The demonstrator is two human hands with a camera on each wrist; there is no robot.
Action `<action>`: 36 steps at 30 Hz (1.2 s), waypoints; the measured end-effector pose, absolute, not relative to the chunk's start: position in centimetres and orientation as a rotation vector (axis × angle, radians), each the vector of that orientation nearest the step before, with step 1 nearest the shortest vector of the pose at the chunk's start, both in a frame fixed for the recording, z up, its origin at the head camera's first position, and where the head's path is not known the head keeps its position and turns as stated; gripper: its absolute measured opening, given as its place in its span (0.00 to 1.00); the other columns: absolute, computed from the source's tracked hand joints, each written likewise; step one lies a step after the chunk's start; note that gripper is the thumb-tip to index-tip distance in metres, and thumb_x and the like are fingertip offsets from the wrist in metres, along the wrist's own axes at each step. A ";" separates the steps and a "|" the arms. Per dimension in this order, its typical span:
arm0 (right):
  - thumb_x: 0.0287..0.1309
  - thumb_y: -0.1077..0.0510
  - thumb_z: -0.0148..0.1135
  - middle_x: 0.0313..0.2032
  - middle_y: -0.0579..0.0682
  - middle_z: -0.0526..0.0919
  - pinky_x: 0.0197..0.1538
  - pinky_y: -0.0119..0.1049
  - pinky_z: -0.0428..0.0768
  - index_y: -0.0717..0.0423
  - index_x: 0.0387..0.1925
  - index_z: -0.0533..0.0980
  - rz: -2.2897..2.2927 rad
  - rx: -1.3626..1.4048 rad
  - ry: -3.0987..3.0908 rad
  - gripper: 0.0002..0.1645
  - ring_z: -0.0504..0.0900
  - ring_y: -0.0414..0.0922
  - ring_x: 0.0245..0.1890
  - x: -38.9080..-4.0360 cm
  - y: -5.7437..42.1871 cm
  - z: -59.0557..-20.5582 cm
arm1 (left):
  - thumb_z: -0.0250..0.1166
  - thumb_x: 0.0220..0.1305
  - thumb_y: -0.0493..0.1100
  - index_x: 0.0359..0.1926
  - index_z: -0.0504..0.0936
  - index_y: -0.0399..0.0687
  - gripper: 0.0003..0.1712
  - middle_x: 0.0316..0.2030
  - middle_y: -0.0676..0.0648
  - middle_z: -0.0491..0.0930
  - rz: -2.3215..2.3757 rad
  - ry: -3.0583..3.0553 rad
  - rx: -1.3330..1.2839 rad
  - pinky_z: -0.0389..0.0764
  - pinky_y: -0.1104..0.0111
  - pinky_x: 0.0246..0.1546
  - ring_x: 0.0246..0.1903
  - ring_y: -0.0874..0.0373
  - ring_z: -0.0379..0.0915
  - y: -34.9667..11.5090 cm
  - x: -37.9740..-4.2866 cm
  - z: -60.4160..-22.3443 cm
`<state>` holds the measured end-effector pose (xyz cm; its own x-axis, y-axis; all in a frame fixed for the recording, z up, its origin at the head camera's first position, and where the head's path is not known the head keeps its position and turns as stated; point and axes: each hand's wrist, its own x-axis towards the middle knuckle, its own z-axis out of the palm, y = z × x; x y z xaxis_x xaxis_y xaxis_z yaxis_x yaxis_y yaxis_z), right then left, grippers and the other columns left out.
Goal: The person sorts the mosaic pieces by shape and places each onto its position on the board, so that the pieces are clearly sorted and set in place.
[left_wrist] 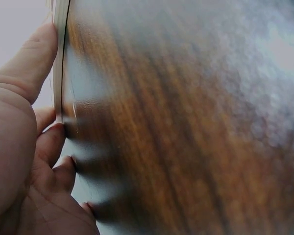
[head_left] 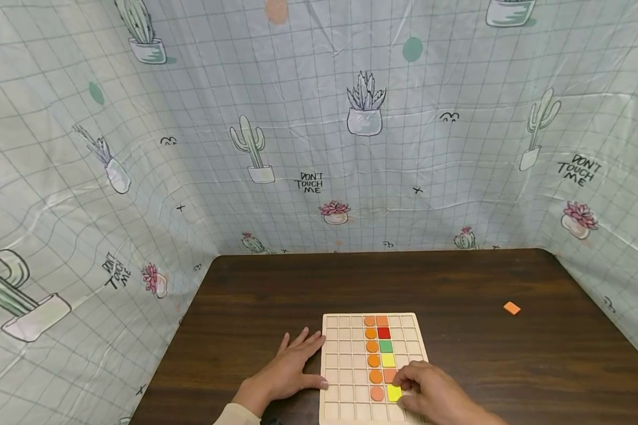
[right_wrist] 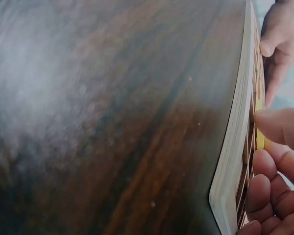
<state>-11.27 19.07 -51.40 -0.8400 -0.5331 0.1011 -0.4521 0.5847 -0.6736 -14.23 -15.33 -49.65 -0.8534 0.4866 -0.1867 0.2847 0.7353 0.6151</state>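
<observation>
A pale wooden grid board lies on the dark table, a column of mostly orange round pieces beside a column of square tiles in red, green, yellow and orange. With its fingers spread, my left hand rests against the board's left edge; in the left wrist view its thumb touches that edge. Over the lower right of the board, my right hand pinches a yellow square tile at the bottom of the square column. The right wrist view shows this yellow tile edge-on between thumb and fingers.
One loose orange tile lies on the brown wooden table to the far right of the board. A cactus-print curtain surrounds the table's back and sides.
</observation>
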 end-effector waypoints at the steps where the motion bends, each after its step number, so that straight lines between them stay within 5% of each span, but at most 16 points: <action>1: 0.51 0.62 0.78 0.33 0.32 0.78 0.35 0.28 0.74 0.47 0.37 0.84 -1.104 -0.849 2.696 0.13 0.69 0.28 0.33 -11.3 19.1 -51.4 | 0.72 0.64 0.64 0.83 0.61 0.50 0.54 0.83 0.48 0.56 0.844 2.603 0.599 0.32 0.38 0.82 0.84 0.43 0.41 -15.3 -14.2 -49.6; 36: 0.61 0.58 0.76 0.31 0.36 0.81 0.32 0.27 0.75 0.52 0.38 0.85 -1.340 -0.694 2.534 0.06 0.73 0.28 0.30 -11.5 19.7 -51.0 | 0.73 0.63 0.64 0.82 0.62 0.51 0.54 0.82 0.47 0.58 0.826 2.613 0.597 0.35 0.36 0.81 0.84 0.42 0.42 -15.3 -14.4 -49.8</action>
